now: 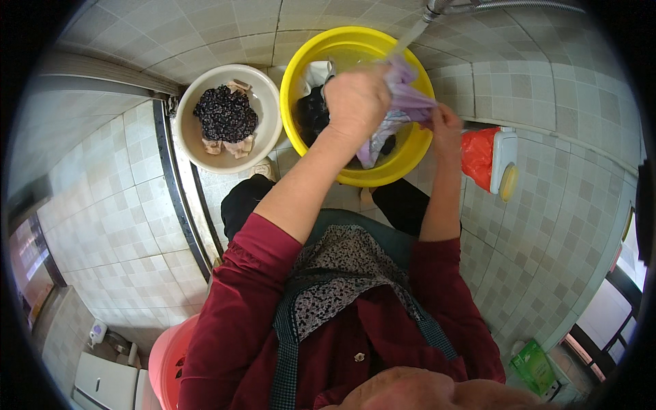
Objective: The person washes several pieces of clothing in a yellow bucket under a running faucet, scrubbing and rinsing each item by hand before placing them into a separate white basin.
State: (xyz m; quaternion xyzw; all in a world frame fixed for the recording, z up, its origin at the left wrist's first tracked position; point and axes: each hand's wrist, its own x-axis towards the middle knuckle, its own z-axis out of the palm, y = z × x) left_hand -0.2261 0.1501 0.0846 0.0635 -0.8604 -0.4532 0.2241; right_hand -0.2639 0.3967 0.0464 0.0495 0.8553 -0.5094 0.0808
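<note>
A lilac garment is stretched between both my hands over a yellow basin. My left hand is closed on one part of it, with the fingers partly hidden and slightly blurred. My right hand pinches its edge near the basin's right rim. Part of the cloth hangs down into the basin. Dark cloth and a white piece lie in the basin to the left of my left hand. A stream of water comes down at the far rim, by the garment.
Left of the yellow basin stands a pale basin holding dark patterned cloth and beige cloth. A white bin with a red bag is at the right. A metal hose runs along the far wall. Pink plastic shows behind me, left.
</note>
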